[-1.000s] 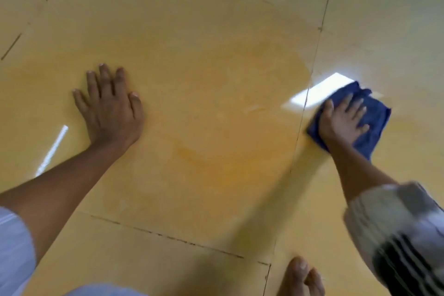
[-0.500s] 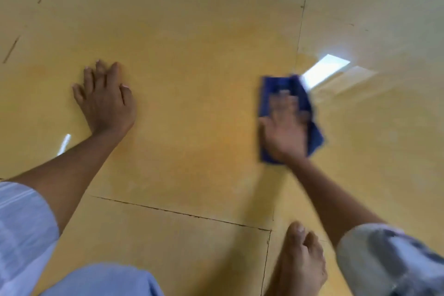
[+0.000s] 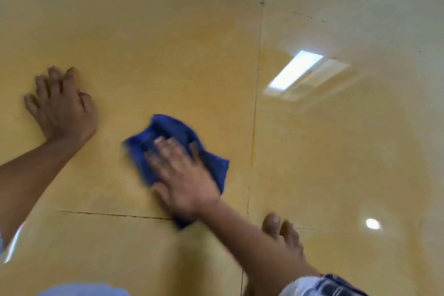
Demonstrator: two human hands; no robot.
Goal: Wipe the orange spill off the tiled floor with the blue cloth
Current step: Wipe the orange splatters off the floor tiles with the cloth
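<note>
Your right hand lies flat on the cloth, fingers straight and close together, palm pressing it to the floor. The hand is blurred, so how the thumb sits is hard to tell. The cloth is bunched and creased, sticking out past your fingertips on the far side and past your wrist on the near side, where one corner crosses a grout line. It sits on the tile left of the long grout line running away from you.

Your left hand is planted on the floor well to the left of the cloth, fingers spread, palm down, holding nothing.

The spill shows as a thin orange film across the tile around and beyond the cloth, with a paler orange tint on the tile to the right. The floor beyond its far edge looks cleaner and paler.

Your bare foot rests on the floor just right of your right forearm. A bright ceiling-light reflection shines on the right tile.
</note>
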